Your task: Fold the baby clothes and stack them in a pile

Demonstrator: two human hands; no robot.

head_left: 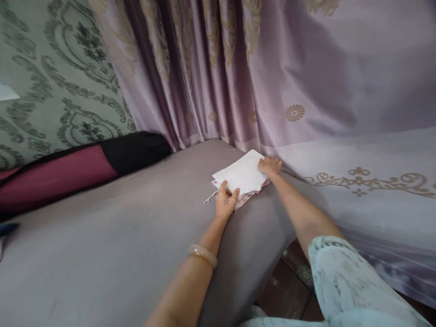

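Observation:
A stack of folded white cloth [242,173] lies on the grey covered surface [136,240], near its far right corner. Pink-and-red patterned layers show under the white top, and a thin white string sticks out at its left. My left hand [226,200] grips the near left edge, thumb on top and fingers partly hidden beneath. At the right end my right hand [270,166] holds the stack's edge with bent fingers. A pale bangle circles my left forearm.
A long maroon-and-black bag [68,175] lies along the patterned green wall. Purple curtains [231,72] with gold motifs hang behind and to the right. A dark blue object [8,228] is at the left edge. Brown floor tiles [284,290] show below the surface's right edge.

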